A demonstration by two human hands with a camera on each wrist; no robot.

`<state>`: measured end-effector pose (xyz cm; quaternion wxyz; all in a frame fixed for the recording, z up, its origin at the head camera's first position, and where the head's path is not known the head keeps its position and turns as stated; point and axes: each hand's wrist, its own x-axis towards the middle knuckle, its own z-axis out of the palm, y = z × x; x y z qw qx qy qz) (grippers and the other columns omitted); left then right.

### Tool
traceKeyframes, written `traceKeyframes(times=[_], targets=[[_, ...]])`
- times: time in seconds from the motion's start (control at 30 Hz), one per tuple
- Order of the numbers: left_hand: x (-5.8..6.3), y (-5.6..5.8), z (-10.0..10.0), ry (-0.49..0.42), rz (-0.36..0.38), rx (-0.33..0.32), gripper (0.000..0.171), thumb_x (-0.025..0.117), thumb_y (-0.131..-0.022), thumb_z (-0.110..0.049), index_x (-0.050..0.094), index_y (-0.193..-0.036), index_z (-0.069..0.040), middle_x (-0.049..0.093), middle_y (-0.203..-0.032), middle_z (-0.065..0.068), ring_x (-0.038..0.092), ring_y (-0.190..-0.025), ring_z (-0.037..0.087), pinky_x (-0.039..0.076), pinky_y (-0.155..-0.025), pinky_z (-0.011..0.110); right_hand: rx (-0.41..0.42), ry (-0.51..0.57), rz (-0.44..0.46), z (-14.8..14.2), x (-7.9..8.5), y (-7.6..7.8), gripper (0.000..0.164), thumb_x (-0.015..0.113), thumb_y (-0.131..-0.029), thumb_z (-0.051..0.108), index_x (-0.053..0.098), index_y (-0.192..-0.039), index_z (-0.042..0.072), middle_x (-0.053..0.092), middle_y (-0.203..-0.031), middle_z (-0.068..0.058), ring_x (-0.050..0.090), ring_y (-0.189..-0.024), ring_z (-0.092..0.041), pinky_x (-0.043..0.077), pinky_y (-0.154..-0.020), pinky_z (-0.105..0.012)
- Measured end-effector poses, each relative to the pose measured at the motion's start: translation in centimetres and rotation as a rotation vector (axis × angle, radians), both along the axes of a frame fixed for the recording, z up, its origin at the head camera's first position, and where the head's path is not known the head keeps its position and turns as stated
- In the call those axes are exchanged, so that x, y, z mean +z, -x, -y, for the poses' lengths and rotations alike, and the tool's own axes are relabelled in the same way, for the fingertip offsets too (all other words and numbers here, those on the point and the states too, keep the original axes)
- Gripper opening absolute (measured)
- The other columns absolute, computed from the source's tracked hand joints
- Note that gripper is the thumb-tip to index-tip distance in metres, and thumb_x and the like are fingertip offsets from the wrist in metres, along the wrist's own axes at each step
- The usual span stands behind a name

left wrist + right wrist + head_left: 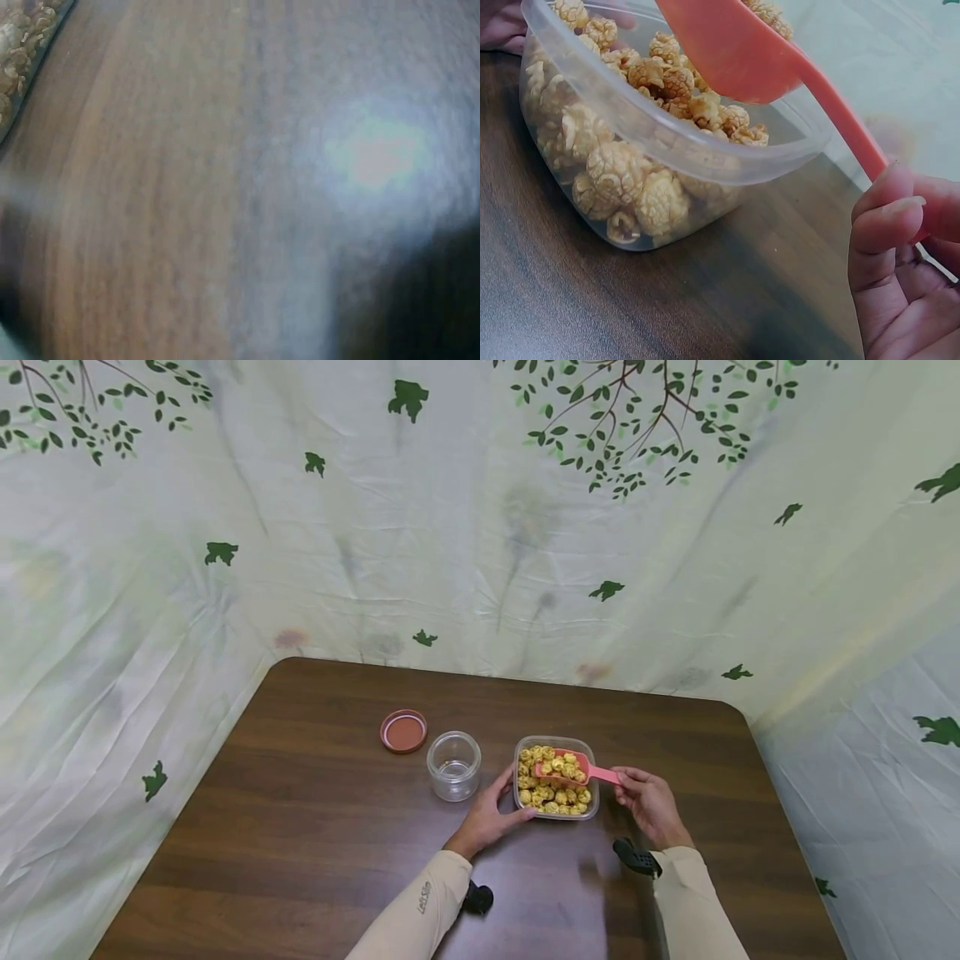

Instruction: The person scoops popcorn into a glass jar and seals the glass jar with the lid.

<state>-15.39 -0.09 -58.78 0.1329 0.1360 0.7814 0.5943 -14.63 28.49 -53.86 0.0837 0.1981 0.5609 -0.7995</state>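
Note:
A clear plastic container (592, 812) full of caramel popcorn (534, 795) stands on the table. My left hand (486, 817) grips its left side, the thumb along the near edge and the fingers at the far left. My right hand (651, 806) pinches the handle of a coral-pink scoop (603, 774) between thumb and fingers. The scoop (739, 56) is over the container, loaded with popcorn, its bowl around rim height in the right wrist view. Only a corner of popcorn (13, 56) shows in the left wrist view; the left hand's fingers are out of that picture.
Left of the container stands an open clear jar (454, 768) with no popcorn visible in it. Beyond it lies a reddish-brown round lid (403, 732). The brown wooden table (315, 827) meets a leaf-patterned curtain (465, 568) at its far edge.

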Motion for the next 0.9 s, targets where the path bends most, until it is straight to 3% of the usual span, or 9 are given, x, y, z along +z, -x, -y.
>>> traceKeyframes(times=[0.53,0.9], targets=[[0.5,-1.1,1.6,0.051,-0.055,-0.026,0.088,0.077,-0.081,-0.037,0.03,-0.152,-0.013,0.039,-0.15,0.011,0.041,-0.135,0.027,0.033,-0.11,0.043,-0.06,0.038,-0.018,0.4,1.2,0.3,0.035,0.045,-0.099,-0.002,0.072,-0.08,0.008,0.065,-0.073,-0.003,0.058,-0.058,-0.009,0.051,-0.055,-0.02],[0.5,-3.4,3.7,0.054,-0.137,-0.029,0.084,0.077,-0.081,-0.034,0.034,-0.15,-0.009,0.045,-0.145,0.015,0.045,-0.131,0.03,0.036,-0.107,0.047,-0.041,0.033,-0.04,0.9,2.5,0.2,0.033,0.047,-0.099,-0.002,0.072,-0.08,0.008,0.065,-0.072,-0.003,0.058,-0.057,-0.009,0.05,-0.055,-0.02]])
